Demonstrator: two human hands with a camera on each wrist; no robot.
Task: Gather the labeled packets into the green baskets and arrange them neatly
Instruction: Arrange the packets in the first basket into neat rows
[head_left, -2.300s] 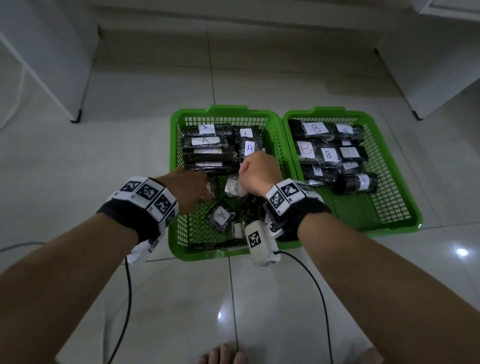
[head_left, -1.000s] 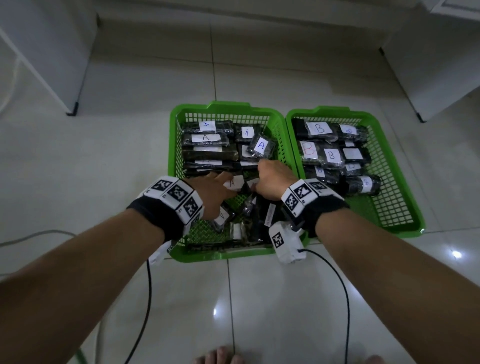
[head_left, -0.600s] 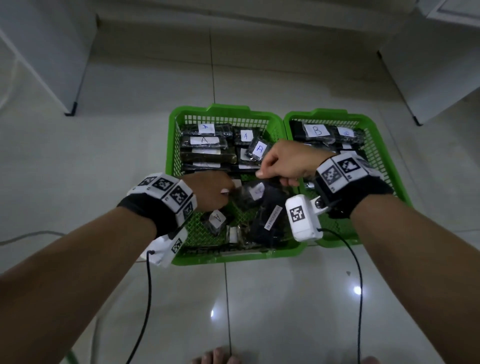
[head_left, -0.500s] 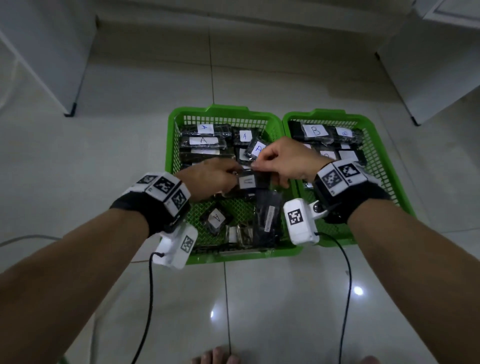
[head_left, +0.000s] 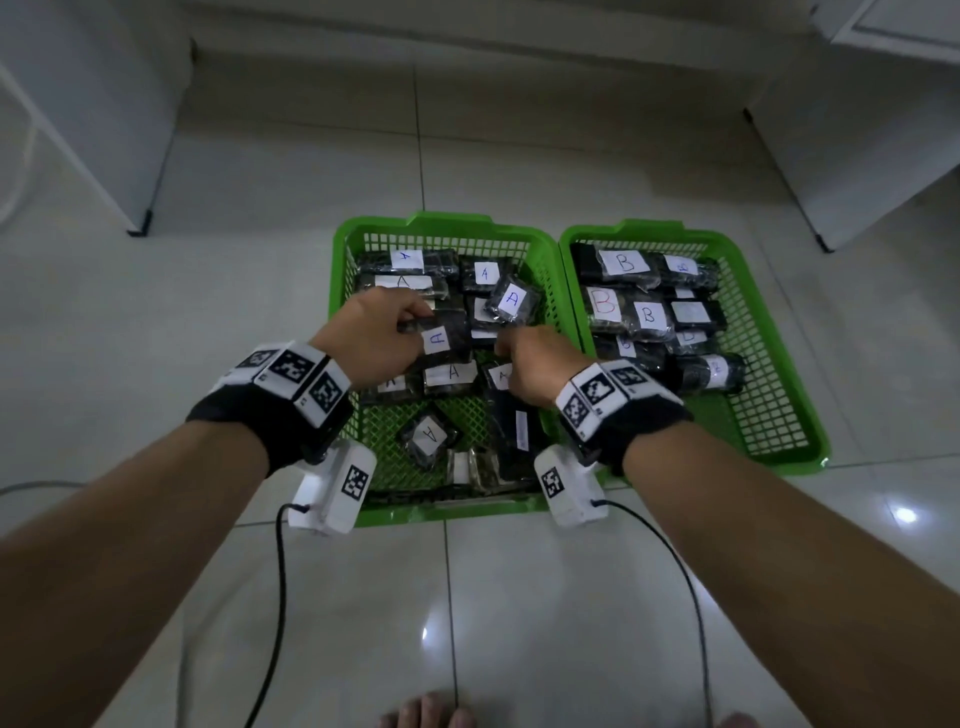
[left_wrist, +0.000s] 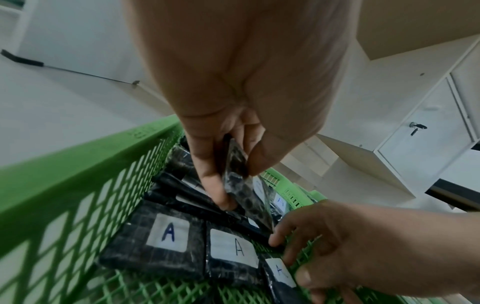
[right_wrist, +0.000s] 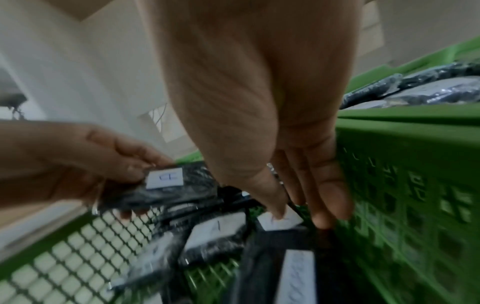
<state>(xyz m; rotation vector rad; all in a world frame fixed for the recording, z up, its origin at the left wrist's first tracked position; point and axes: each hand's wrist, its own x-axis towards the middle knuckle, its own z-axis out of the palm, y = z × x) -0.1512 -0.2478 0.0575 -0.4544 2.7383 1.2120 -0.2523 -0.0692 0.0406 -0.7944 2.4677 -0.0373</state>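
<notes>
Two green baskets stand side by side on the floor. The left basket (head_left: 447, 221) holds black packets labeled A, and the right basket (head_left: 644, 231) holds packets labeled B. My left hand (head_left: 415, 322) pinches a black A packet (head_left: 441, 338) by its edge above the middle of the left basket. The pinch shows closely in the left wrist view: left hand (left_wrist: 236, 176), packet (left_wrist: 244, 189). My right hand (head_left: 511, 353) reaches down with straight fingers. In the right wrist view its thumb touches the white label of a lying packet (right_wrist: 283, 221), close to the basket wall (right_wrist: 405, 185).
Loose packets lie at the near end of the left basket: a small A packet (head_left: 428, 436) and a long dark one (head_left: 514, 431). White cabinets (head_left: 857, 130) flank the tiled floor. Cables trail from both wrists, and bare toes (head_left: 426, 714) show at the bottom edge.
Half a second ago both hands held the packet. Now only the left hand holds it, and the right hand has let go and dropped to a packet lying lower in the basket.
</notes>
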